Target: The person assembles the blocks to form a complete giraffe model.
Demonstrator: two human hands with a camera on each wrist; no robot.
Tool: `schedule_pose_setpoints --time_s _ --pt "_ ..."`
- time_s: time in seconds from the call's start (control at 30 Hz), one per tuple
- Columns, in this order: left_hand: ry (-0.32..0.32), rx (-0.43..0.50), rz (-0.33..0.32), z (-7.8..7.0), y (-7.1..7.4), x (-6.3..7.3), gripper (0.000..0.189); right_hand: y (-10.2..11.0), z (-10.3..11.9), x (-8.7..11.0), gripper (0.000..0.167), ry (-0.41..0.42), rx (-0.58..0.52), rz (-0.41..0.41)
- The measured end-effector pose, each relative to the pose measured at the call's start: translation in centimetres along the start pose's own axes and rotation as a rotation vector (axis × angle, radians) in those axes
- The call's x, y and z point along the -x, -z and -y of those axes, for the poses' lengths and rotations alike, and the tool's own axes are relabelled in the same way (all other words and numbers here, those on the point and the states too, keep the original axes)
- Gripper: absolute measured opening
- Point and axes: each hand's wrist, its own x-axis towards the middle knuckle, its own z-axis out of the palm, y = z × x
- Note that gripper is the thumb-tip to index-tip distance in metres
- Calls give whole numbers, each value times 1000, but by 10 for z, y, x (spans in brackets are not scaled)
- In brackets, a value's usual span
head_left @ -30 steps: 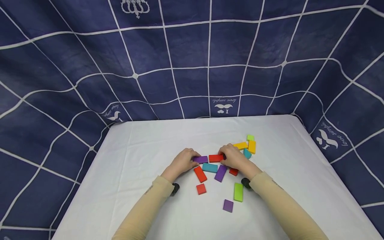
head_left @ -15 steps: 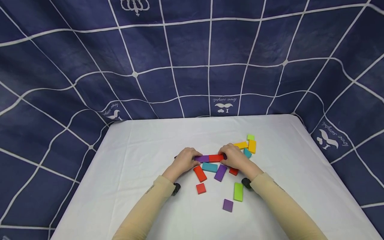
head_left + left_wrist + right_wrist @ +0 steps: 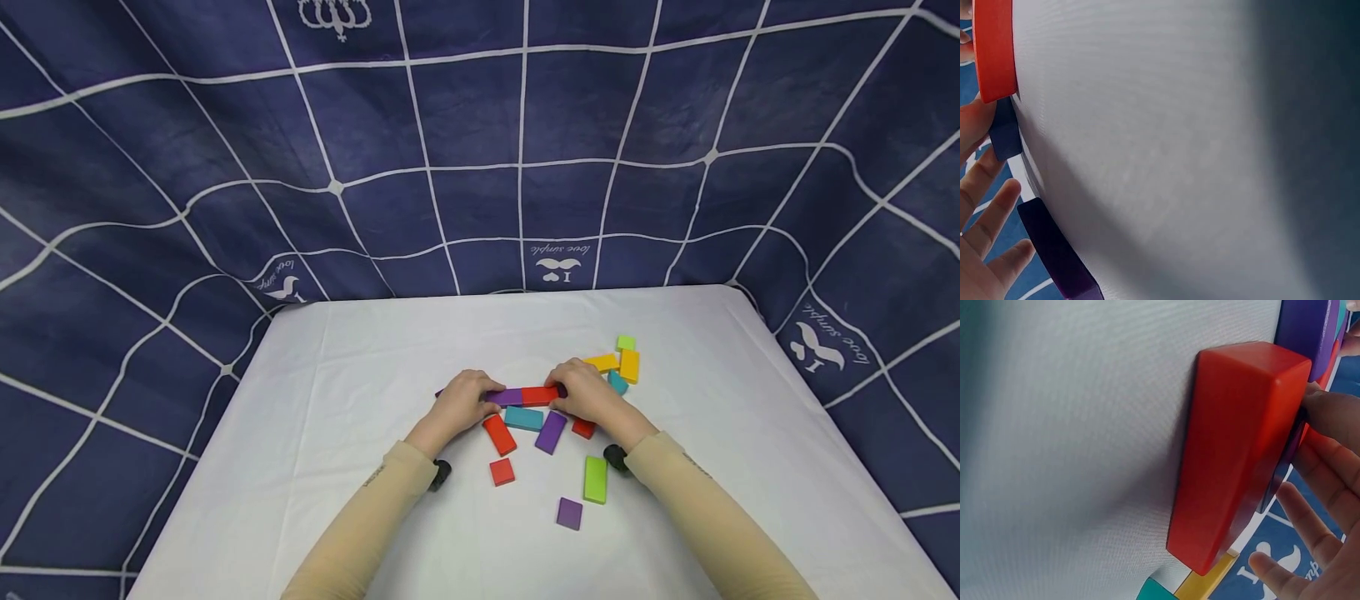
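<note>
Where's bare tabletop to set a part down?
Free: white table left of the left sleeve, right of the right sleeve, and between left hand and blue cloth. Crowded: between left hand and right hand, and around the teal block.

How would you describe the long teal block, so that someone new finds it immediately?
On the white table, the left hand and the right hand hold a purple block and a red block end to end. On that row's near side lies the long teal block, the only teal piece among red and purple neighbours.

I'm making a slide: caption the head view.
Left hand holds a purple block, right hand a red block, end to end, a teal block nearby.
</note>
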Motion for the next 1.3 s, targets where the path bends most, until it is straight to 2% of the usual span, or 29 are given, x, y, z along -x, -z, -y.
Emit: schedule_pose_setpoints --time_s 0.33,0.43,0.67,0.8,0.9,1.03,1.17,1.3 --pt "16 21 2 0 -1 -2 35 1 -1 0 27 9 1 -7" --pt "-5 14 -9 -2 -1 -1 37 1 -1 0 27 13 3 -13" --pt "-159 -61 -46 -19 -1 5 25 0 -1 0 28 21 15 -23" --pt "-201 -147 -35 -28 -4 7 27 0 -1 1 27 27 17 -35" --pt "-210 -210 -24 -32 -7 9 30 -1 0 2 27 26 13 -38" --pt "-215 -237 -26 -34 -8 10 29 -2 0 3 27 21 7 -38" --pt "-216 -229 -37 -34 -8 12 28 -2 -1 3 28 17 3 -40" --pt "-189 -198 -37 -30 -8 18 28 -3 -2 3 28 15 -1 -38"
